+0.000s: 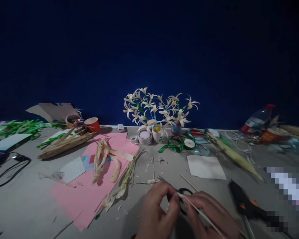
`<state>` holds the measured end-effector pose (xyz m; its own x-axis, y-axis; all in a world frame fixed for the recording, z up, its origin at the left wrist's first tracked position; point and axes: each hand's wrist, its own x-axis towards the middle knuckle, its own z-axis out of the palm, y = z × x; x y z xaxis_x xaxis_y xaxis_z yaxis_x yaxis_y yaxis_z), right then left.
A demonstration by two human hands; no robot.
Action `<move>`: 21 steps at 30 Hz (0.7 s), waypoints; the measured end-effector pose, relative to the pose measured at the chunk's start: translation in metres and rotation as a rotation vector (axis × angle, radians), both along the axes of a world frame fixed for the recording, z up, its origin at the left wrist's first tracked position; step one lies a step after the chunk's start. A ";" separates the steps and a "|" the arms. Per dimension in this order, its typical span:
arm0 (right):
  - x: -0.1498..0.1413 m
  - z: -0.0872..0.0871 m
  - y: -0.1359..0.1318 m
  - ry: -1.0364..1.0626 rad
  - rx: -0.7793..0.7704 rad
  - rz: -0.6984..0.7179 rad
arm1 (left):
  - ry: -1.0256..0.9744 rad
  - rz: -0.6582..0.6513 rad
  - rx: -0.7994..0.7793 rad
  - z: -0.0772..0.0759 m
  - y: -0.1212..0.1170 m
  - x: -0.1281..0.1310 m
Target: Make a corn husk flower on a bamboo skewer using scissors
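Dark blue wall (149,49) backs our grey table (129,219). Our left hand (161,209) pinches the end of one thin pale strip (200,211) between thumb and forefinger; our right hand (209,212) closes its fingers narrowly on the same strip, which trails down across them toward us. Beneath our fingers lies one pair of black-handled scissors (186,189); just beyond, one thin stick (189,182). To our right we have one black glue gun (244,199); farther off, one white paper piece (206,167) and one green ribbon spool (189,143). On our left, a dried husk bundle (101,162) rests on pink paper (74,196). At the back, two containers, a white cup (157,136) and a blue-and-red pot (175,130), hold pale flowers (154,109), over a dozen. We count two red paper cups at left, contents unclear, and one red cup (274,136) at right, beside one red-capped bottle (256,121).
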<state>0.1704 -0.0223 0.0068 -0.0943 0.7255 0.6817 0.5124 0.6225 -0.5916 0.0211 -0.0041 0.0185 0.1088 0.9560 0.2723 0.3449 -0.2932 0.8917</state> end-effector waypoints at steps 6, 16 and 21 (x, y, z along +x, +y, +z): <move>0.005 0.007 -0.002 0.039 0.040 -0.115 | 0.035 0.118 0.028 -0.018 0.001 -0.014; -0.002 0.011 0.003 0.047 0.060 -0.106 | 0.009 -0.036 0.048 0.001 -0.001 -0.003; 0.013 0.012 0.004 0.044 0.072 -0.143 | 0.050 0.031 0.053 -0.019 0.004 -0.011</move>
<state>0.1832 -0.0182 0.0187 0.0380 0.6785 0.7336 0.5736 0.5863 -0.5721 0.0097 -0.0006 -0.0009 0.0943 0.9434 0.3178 0.3979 -0.3284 0.8567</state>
